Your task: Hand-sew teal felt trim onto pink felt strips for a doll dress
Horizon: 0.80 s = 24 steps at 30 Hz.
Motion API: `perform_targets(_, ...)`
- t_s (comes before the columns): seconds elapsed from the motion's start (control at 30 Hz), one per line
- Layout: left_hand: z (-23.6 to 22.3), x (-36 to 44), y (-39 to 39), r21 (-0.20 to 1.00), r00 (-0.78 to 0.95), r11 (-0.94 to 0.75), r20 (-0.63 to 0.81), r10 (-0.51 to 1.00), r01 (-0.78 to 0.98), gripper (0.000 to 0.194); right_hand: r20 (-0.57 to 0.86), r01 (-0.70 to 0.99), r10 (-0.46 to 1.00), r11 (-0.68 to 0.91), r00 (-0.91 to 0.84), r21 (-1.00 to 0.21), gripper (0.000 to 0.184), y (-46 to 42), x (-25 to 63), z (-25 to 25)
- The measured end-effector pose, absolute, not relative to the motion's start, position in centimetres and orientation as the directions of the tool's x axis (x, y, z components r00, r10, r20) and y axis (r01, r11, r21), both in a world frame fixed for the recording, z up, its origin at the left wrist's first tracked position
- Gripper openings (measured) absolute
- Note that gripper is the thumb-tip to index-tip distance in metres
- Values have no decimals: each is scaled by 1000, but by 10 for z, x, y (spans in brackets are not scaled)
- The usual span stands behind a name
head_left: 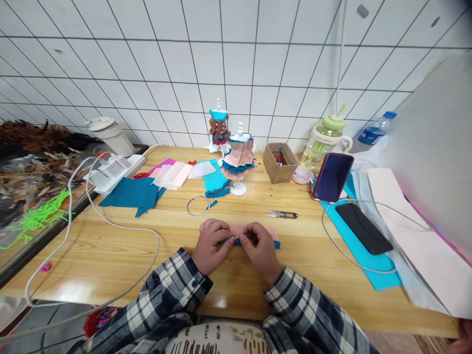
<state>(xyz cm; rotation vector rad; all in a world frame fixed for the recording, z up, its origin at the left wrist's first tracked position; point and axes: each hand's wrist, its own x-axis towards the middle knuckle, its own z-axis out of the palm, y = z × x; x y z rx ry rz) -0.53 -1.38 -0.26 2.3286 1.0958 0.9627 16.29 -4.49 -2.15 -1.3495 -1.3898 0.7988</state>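
My left hand (213,247) and my right hand (260,251) meet low over the table, fingertips pinched close together. Both are closed on a strip of peach fabric (272,233) with a teal edge, which lies partly beneath them. Something small and whitish shows between the fingertips, too small to make out. Just beyond my left hand lies a thin ring (198,206). Thread snips (282,215) rest beyond my right hand. Farther back, a small dress form (239,164) on a white stand wears ruffled peach and teal fabric.
Teal cloth (129,193) and a power strip (117,173) lie left, with a looping white cable (159,241). A cardboard box (280,164), a jug (324,140), an upright phone (334,177) and a flat black phone (363,228) occupy the right. A second dressed form (219,128) stands behind.
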Motion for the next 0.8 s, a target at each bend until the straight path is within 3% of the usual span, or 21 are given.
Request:
perform_targets(0.13,1,-5,-15,615,439,-660,496,749,432,21,125,187,986,102,111,-977,9,-45,162,-22)
perform_targets(0.23,1,-7,-15,669,365,-589,463,807,453,25,104,181,984,77,143,-980,28,-44,165,-21)
perform_targets(0.33,-1,-9,-13,697,302,-522,426,853,492,29,238,368,948,149,209,-918,35,-45,172,-17)
perform_targets(0.47,-4,-10,-13,684,388,-562,412,824,465,34,442,621,897,350,-7,-701,18,-50,175,-10)
perform_targets(0.8,-2,-4,-18,572,527,-677,437,729,462,28,487,795,859,402,-156,-454,17,-54,175,-9)
